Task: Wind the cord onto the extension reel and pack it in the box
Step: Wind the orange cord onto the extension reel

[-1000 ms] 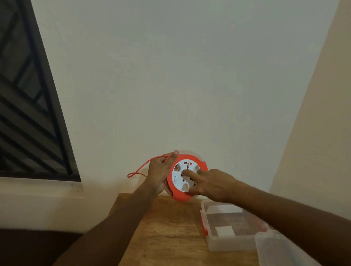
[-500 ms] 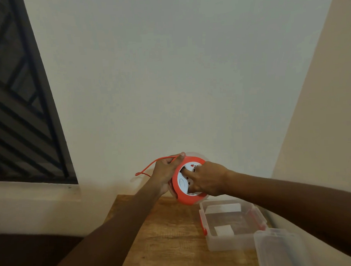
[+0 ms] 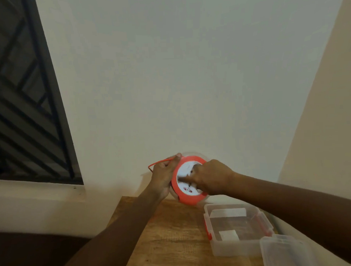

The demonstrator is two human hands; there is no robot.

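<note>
A round red extension reel with a white socket face is held upright above the far end of the wooden table. My left hand grips its left rim from behind, thumb on the top edge. A thin red cord loops out to the left of that hand. My right hand lies over the white face with a finger pressed into it. A clear plastic box with red latches stands open on the table to the right, below the reel.
The box's clear lid lies at the table's near right corner. A plain wall rises right behind the table. A dark window with a metal grille fills the left side, above a ledge.
My right hand has turned round on the reel's face, and the socket markings have rotated with it. The loose cord loop at the left has grown shorter. My left hand keeps its hold.
</note>
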